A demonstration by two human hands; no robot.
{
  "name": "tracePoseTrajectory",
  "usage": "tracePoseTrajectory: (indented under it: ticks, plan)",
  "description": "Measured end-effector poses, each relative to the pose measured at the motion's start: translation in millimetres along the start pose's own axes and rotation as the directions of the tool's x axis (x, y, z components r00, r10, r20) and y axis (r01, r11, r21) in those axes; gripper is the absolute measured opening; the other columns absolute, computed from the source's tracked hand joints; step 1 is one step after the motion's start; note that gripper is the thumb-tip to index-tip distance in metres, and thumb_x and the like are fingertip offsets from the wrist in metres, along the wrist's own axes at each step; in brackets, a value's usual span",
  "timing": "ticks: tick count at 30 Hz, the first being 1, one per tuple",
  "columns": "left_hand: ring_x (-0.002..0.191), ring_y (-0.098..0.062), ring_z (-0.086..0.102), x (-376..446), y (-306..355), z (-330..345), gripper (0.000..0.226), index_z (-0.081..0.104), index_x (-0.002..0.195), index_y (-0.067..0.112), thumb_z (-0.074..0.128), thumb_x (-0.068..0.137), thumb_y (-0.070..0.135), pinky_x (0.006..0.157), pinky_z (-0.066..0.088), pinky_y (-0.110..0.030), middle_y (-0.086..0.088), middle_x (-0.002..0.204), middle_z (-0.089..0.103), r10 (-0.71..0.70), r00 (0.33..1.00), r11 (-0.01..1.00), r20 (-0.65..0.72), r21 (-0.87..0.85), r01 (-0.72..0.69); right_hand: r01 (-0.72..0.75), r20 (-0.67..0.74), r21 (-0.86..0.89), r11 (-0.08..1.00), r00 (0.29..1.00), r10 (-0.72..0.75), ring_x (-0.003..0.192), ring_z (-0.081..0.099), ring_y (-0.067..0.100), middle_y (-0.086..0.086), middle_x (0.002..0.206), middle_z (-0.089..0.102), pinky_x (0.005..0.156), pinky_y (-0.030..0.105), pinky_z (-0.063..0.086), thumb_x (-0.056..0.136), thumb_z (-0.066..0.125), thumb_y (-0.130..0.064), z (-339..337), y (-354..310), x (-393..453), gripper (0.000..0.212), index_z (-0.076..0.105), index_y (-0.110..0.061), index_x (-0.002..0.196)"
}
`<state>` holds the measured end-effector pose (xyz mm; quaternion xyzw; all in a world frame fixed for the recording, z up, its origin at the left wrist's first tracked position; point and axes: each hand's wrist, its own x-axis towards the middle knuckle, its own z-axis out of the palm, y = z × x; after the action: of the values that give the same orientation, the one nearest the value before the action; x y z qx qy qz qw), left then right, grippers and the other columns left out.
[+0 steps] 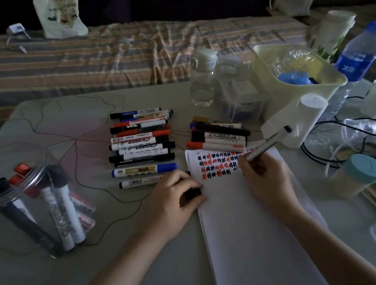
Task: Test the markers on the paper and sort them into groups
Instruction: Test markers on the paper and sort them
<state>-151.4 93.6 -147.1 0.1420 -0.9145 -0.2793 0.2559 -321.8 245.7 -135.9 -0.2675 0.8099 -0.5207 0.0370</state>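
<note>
Markers still waiting for you stand at the far left: the clear jar (pixel 33 202) holds a handful of them upright, red caps and black caps mixed, so by my reckoning that part of the job is untouched. Next along the tabletop (pixel 97 263) lies your larger sorted group (pixel 142 141), a neat stack of capped markers laid side by side, with a blue one and a black-capped one set just below it. Your left hand (pixel 175 199) rests at the edge of the paper (pixel 246 218), its fingers curled round a small black cap (pixel 193 193), and its knuckles sit near the lowest marker of that stack. On the upper part of the paper you have rows of test marks (pixel 216 165) in red, blue and black; most of the sheet below them is bare. Just above the sheet sits a smaller second group (pixel 217 135) of capped markers. Your right hand (pixel 263 172) pinches an uncapped marker (pixel 267 143) in a writing grip, tip down at the right end of the test rows. I judge you well past halfway: this marker needs testing, capping and placing, then the jar's contents follow.
</note>
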Motion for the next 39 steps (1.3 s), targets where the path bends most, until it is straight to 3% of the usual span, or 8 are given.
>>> tracePoseTrajectory:
  ticks: [9, 16, 21, 24, 27, 34, 37, 39]
  plan:
    - [0.094, -0.008, 0.055, 0.2, 1.9, -0.3, 0.027, 0.073, 0.098, 0.020, 0.077, 0.077, 0.036, 0.081, 0.049, -0.025, 0.007, 0.098, 0.059, -0.005, 1.000, 1.000, -0.008, 0.004, 0.005, 0.012, 0.046, -0.037, 0.999, 0.999, -0.011, 0.071, 0.066, 0.030, 0.006, 0.073, 0.070, 0.064, 0.043, 0.054, 0.089, 0.067, -0.033, 0.3, -0.9, -1.1, 0.021, 0.070, -0.013, 0.085]
    - [0.094, -0.006, 0.055, 0.3, -1.4, 0.7, 0.027, 0.073, 0.099, 0.021, 0.073, 0.078, 0.039, 0.082, 0.047, -0.020, 0.010, 0.099, 0.058, -0.021, 1.000, 1.000, -0.003, -0.009, 0.021, 0.012, 0.000, -0.034, 0.999, 1.000, -0.012, 0.050, 0.044, 0.003, -0.002, 0.061, 0.062, 0.046, 0.013, 0.035, 0.090, 0.068, -0.029, 3.8, 0.4, -1.6, 0.020, 0.065, -0.014, 0.076]
    - [0.095, -0.003, 0.053, -0.1, -3.0, 2.8, 0.029, 0.073, 0.099, 0.022, 0.070, 0.079, 0.043, 0.082, 0.043, -0.015, 0.012, 0.099, 0.057, -0.029, 1.000, 1.000, 0.002, 0.001, 0.029, 0.019, 0.028, -0.040, 0.999, 0.999, -0.018, 0.069, 0.062, 0.034, 0.013, 0.072, 0.069, 0.056, 0.037, 0.049, 0.090, 0.067, -0.032, 1.7, 2.7, -0.9, 0.022, 0.067, -0.013, 0.080]
    - [0.093, -0.003, 0.054, 1.0, -2.8, 3.1, 0.028, 0.073, 0.098, 0.022, 0.071, 0.078, 0.041, 0.082, 0.043, -0.014, 0.011, 0.098, 0.057, -0.019, 1.000, 1.000, -0.007, -0.010, 0.018, 0.049, 0.028, -0.067, 0.997, 0.998, -0.047, 0.058, 0.057, 0.026, 0.009, 0.068, 0.067, 0.057, 0.035, 0.049, 0.089, 0.069, -0.030, 3.4, 0.7, -1.9, 0.021, 0.068, -0.010, 0.081]
    - [0.092, -0.004, 0.054, 0.7, -3.1, 2.9, 0.027, 0.073, 0.098, 0.021, 0.073, 0.077, 0.038, 0.082, 0.044, -0.016, 0.011, 0.098, 0.058, -0.017, 1.000, 1.000, -0.011, -0.011, 0.017, 0.055, -0.020, -0.072, 0.996, 0.998, -0.057, 0.053, 0.040, 0.011, 0.009, 0.060, 0.059, 0.046, 0.026, 0.035, 0.088, 0.069, -0.026, 3.2, 0.6, -2.2, 0.024, 0.063, -0.008, 0.074]
    - [0.094, -0.008, 0.056, 0.5, -1.9, 2.5, 0.027, 0.074, 0.098, 0.020, 0.075, 0.077, 0.036, 0.082, 0.050, -0.025, 0.009, 0.099, 0.059, -0.025, 1.000, 1.000, -0.012, -0.008, 0.025, 0.034, 0.002, -0.069, 0.997, 0.999, -0.034, 0.065, 0.062, 0.032, 0.010, 0.068, 0.068, 0.059, 0.039, 0.048, 0.090, 0.067, -0.030, 1.4, -1.7, -1.6, 0.022, 0.067, -0.012, 0.077]
    - [0.094, -0.009, 0.057, 0.7, -1.0, 1.2, 0.027, 0.074, 0.099, 0.019, 0.075, 0.077, 0.036, 0.082, 0.051, -0.028, 0.007, 0.100, 0.060, -0.023, 1.000, 1.000, -0.013, -0.001, 0.023, 0.043, 0.005, -0.089, 0.995, 0.999, -0.042, 0.053, 0.048, 0.021, 0.008, 0.063, 0.063, 0.049, 0.025, 0.038, 0.089, 0.068, -0.027, 2.5, -1.9, -1.5, 0.025, 0.065, -0.008, 0.074]
    - [0.095, -0.008, 0.057, 0.6, -0.2, 0.2, 0.027, 0.074, 0.099, 0.019, 0.075, 0.078, 0.035, 0.083, 0.051, -0.027, 0.008, 0.100, 0.060, -0.026, 1.000, 1.000, -0.011, 0.000, 0.026, 0.029, 0.002, -0.086, 0.996, 1.000, -0.029, 0.055, 0.045, 0.014, 0.011, 0.064, 0.063, 0.048, 0.027, 0.037, 0.088, 0.068, -0.028, 1.8, -2.3, -2.0, 0.026, 0.065, -0.007, 0.074]
